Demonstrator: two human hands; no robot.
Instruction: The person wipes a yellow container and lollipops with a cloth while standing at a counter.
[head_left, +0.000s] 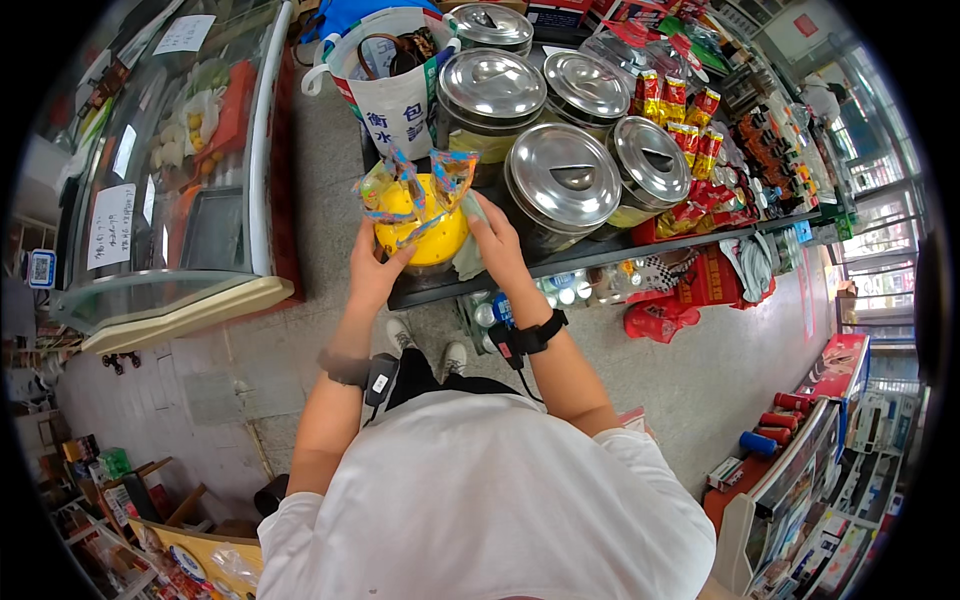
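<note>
Between my two hands is a round yellow container (429, 234) with colourful printed plastic wrapping (420, 196) standing up around its top, at the near left end of a dark shelf. My left hand (377, 264) grips its left side, the thumb across the front. On the right side, my right hand (495, 238) presses a grey-green cloth (470, 251) against it. Just right of my right hand stands a large canister with a shiny metal lid (564, 176). A white printed tote bag (394, 105) is behind the yellow container.
More metal-lidded canisters (493, 86) and red-and-gold packets (673, 101) stand along the shelf (555, 262). A glass-topped display case (259, 150) is at the left. Below the shelf hangs a red plastic bag (660, 319). Another counter (750, 487) is at the lower right.
</note>
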